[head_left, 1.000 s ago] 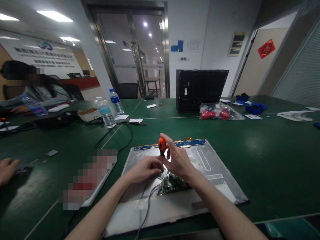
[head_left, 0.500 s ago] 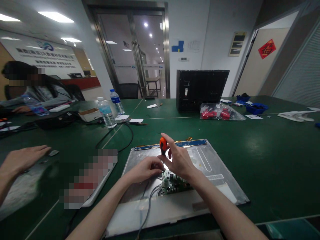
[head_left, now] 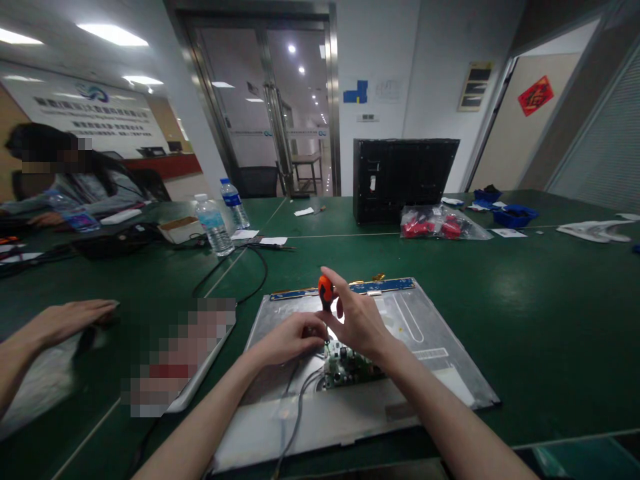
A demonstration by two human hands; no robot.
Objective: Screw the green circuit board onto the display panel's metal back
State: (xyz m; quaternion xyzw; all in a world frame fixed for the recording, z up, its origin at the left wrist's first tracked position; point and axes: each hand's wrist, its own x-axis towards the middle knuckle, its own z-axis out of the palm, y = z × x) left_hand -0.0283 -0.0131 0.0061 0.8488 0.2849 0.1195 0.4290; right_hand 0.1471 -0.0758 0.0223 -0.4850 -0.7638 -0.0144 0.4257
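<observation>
Green desk (head_left: 505, 293), near edge: right hand (head_left: 364, 325) grips an upright orange screwdriver (head_left: 325, 288), tip by the circuit board (head_left: 345, 368)'s far left corner. Left hand (head_left: 294, 337) is beside it, grip can't be told.

A: kinda dim, no?
B: yeah, ceiling lights (head_left: 113, 35) glow top left, there's hazy glare on the green tabletop (head_left: 513, 283) and a hot spot on the metal panel (head_left: 425, 323).
A: edges lean too, super wide-angle
</observation>
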